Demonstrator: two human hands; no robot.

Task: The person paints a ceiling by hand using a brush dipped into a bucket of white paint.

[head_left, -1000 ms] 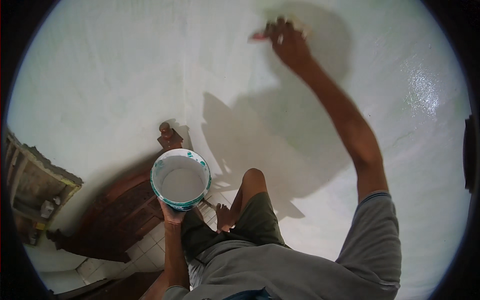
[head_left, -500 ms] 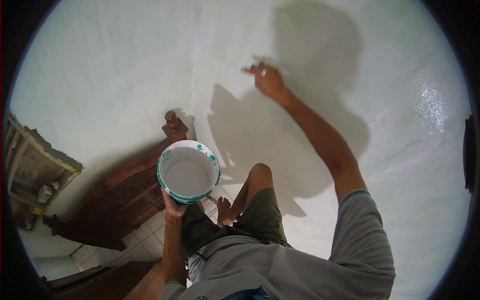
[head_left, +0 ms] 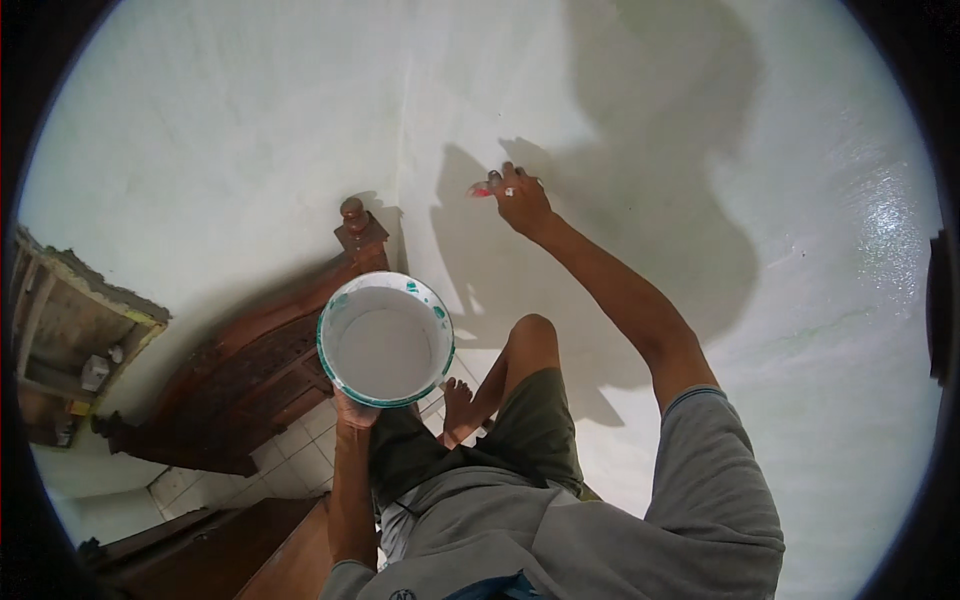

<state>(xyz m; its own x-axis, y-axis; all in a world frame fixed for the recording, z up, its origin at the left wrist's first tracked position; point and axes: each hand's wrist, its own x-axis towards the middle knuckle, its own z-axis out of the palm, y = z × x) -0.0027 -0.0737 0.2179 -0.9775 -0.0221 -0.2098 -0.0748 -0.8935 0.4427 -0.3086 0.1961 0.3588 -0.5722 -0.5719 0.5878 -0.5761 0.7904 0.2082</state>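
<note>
My left hand (head_left: 355, 408) holds a white bucket (head_left: 339, 370) from below, its rim marked with green paint and pale paint inside. Out to the front, my right hand (head_left: 521, 204) is closed on a paintbrush (head_left: 477, 190), of which a red part shows at the left of my fingers. The hand is at the white, faintly green-streaked wall (head_left: 620, 110), right of the corner, with its shadow just above it. Whether the bristles touch the wall I cannot tell.
A carved dark wood bed headboard (head_left: 240, 360) with a turned post stands along the left wall. A rough recessed cabinet or opening (head_left: 80, 330) is at the far left. Tiled floor (head_left: 305, 470) shows around my bare foot, and brown furniture (head_left: 220, 555) is at the lower left.
My right hand has moved down and to the left along the wall with the brush in it. The bucket and left hand appear slightly higher and further right in the picture.
</note>
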